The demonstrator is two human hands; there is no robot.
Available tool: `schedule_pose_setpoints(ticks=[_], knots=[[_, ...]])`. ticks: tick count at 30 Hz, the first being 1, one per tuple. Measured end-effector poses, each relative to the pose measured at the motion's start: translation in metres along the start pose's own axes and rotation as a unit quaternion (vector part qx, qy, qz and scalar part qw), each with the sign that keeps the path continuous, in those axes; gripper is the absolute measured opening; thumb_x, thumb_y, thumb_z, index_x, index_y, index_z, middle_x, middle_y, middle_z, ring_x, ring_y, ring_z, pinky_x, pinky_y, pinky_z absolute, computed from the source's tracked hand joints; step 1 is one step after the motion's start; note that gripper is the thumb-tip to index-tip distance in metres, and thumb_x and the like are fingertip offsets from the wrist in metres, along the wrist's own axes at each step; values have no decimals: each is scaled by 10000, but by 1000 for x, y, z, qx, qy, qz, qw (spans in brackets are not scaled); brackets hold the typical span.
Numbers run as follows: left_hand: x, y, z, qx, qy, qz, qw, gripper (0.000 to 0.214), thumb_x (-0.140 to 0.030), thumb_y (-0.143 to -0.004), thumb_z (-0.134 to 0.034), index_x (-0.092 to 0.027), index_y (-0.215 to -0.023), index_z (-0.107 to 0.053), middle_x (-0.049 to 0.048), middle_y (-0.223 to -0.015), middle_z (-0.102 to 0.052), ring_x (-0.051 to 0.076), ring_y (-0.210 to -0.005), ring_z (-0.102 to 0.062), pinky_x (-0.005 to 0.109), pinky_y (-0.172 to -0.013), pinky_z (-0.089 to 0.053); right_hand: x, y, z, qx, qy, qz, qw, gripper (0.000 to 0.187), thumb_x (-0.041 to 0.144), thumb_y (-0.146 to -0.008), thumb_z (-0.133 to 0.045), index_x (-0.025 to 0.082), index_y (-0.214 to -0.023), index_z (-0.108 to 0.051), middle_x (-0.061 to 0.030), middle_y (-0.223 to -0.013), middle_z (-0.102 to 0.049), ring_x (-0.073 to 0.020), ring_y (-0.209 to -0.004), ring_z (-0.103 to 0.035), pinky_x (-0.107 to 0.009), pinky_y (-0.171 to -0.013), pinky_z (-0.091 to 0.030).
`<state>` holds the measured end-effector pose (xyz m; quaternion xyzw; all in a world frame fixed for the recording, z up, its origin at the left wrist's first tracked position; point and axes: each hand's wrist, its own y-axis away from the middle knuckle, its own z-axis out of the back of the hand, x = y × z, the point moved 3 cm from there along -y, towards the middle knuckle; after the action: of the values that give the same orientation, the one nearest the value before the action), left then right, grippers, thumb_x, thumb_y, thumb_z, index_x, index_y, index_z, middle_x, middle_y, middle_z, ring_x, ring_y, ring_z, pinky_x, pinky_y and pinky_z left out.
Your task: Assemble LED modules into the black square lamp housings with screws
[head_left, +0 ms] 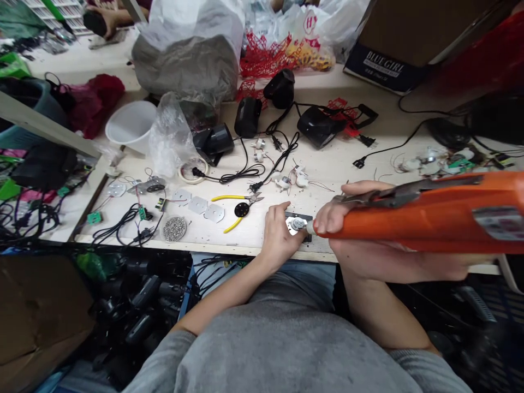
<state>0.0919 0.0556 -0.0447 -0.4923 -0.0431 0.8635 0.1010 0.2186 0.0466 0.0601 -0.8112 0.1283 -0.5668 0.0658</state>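
My left hand (278,236) pinches a small silver motor on a metal plate (296,224) at the table's front edge. My right hand (360,240) is wrapped round an orange electric screwdriver (426,214), whose tip points left onto that motor part. Just left of my hands lie yellow-handled cutters (234,210) beside a black round disc (241,208), then several white metal plates (198,205) and a pile of small screws (174,228).
Black housings (248,116), black power cords (282,155), small wired motors (301,176), a tape roll (192,170), a white bowl (130,124) and plastic bags (188,49) crowd the table. A dark box (382,68) stands back right. Another person's hand (102,19) shows far left.
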Motion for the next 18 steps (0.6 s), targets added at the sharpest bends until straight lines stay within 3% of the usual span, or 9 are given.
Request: schedule_pose_setpoints(ticks=[3,7,12,18], knots=[[-2,2,5,7,2,-20,1000,664,-194,-724,-795,-227,-1299,-466,85,-1166,-558,275,-1131,-576,471,-993,-490,-4,-2,-9,34,-38,19,999,754,886,-662,-559,264,-1059,-713,-38,-649,-614,-223,-519,-538,-408,-498,-449],[-10,7,26,-11,-7,-65,998,669,-300,-691,-877,-235,-1271,-550,94,-1231,-544,278,-1171,-553,452,-986,-488,-8,-2,-9,60,-51,27,997,778,881,-705,-545,235,-1115,-685,-39,-680,-621,-216,-544,-563,-408,-518,-482],[-10,11,44,-19,-24,-107,994,67,-284,-846,-772,-240,-859,-723,15,-838,-603,181,-841,-575,349,-778,-484,-2,3,-6,56,-59,31,996,727,859,-696,-596,278,-1126,-674,-25,-702,-630,-221,-574,-594,-417,-541,-517],[1,10,42,-41,-36,-69,996,263,-272,-803,-816,-210,-659,-606,-3,-723,-583,171,-745,-546,336,-692,-444,-16,-5,-15,4,-44,30,999,752,881,-650,-582,249,-1032,-722,-28,-620,-606,-217,-499,-557,-379,-435,-439]])
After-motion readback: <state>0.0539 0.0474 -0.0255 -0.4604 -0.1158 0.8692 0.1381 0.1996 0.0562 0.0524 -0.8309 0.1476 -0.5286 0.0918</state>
